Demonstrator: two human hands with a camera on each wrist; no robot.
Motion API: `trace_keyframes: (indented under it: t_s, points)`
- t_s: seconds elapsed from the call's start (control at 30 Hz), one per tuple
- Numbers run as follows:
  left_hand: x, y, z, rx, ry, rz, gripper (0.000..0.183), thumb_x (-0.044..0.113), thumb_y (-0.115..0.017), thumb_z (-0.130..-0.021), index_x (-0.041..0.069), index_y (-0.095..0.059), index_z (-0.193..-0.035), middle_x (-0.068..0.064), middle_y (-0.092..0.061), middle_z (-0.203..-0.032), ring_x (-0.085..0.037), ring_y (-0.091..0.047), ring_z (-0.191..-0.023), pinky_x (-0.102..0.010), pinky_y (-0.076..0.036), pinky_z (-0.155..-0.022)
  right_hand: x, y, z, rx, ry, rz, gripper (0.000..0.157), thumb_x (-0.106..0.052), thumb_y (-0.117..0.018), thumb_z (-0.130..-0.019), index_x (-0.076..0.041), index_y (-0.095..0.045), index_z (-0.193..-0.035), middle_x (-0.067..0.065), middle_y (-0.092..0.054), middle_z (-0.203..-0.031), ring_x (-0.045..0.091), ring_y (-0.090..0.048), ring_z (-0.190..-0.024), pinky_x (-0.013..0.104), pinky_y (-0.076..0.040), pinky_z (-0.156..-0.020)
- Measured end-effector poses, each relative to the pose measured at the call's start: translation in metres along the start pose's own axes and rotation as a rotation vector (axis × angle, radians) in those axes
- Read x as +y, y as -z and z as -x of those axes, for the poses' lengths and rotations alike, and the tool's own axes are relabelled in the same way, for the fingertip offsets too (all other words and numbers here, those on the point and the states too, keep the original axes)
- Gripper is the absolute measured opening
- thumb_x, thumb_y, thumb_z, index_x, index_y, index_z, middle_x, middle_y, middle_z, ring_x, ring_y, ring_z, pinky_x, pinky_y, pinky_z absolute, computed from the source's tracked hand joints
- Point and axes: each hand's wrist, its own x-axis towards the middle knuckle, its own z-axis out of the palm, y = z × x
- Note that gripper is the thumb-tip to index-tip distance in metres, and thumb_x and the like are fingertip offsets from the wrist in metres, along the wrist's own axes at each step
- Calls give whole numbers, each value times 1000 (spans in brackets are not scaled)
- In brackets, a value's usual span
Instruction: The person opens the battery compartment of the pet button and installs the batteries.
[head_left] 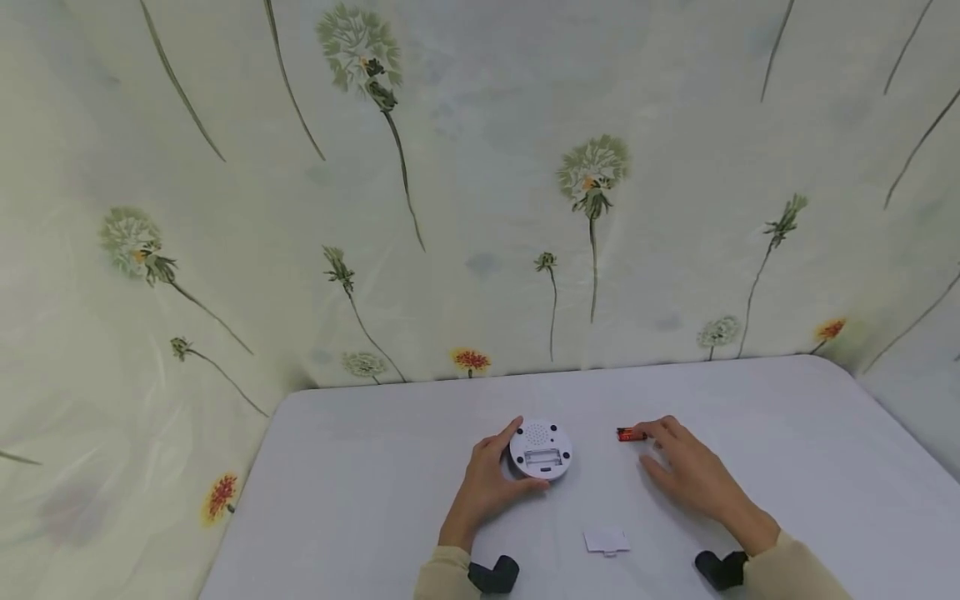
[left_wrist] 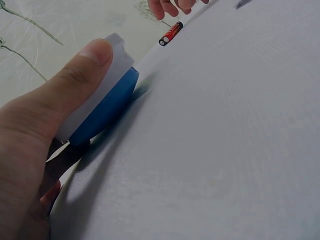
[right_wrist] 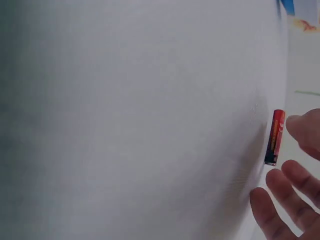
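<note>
Left fingers [left_wrist: 75, 77], wide-spread, grip a round device [head_left: 538, 436].

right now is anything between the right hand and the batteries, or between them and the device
Nothing visible stands between the right hand and the batteries. From there to the device, only tabletop shows; the cover lies below that line in the head view.

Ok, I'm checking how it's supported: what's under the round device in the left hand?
Under the round device, whose lower part is blue, a finger of the left hand shows, with the table below. The underside itself faces away, so anything against its middle is hidden.
</note>
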Motion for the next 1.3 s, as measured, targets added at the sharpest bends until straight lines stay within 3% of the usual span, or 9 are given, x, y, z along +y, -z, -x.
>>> trace_keyframes:
  t_s: [0.37, 0.63, 0.9, 1.3]
  points:
    - [3, 2, -4, -2, -64, -19, 94, 64, -68, -55, 45, -23, -135, 12, -41, -136, -23, -38, -122, -44, -35, -98, 18, -4, -10, -61, -99, -188, 26, -14, -60, -83, -16, -53, -108, -2, -48, -88, 4, -47, -71, 20, -40, -57]
    - [7, 3, -4, -21, -69, -47, 93, 65, -67, -55, 46, -22, -134, 11, -39, -137, -24, -37, -122, -45, -35, -98, 23, -9, -8, -81, -130, -189, 25, -13, -62, -80, -20, -55, -104, -4, -48, -83, 3, -44, -66, 19, -38, -54]
    - [5, 6, -4, -11, -49, -51, 94, 66, -66, -54, 46, -21, -134, 10, -39, -137, -23, -37, -123, -44, -35, -99, 23, -9, -15, -78, -84, -183, 21, -13, -63, -80, -17, -56, -99, -2, -50, -85, 2, -42, -65, 19, -38, -55]
    - [1, 6, -1, 3, -15, -30, 95, 63, -69, -53, 46, -23, -134, 12, -39, -137, -23, -37, -123, -44, -34, -99, 22, -11, -22, -125, -103, -177, 17, -18, -65, -80, -16, -58, -95, -1, -50, -84, 4, -42, -64, 19, -36, -53]
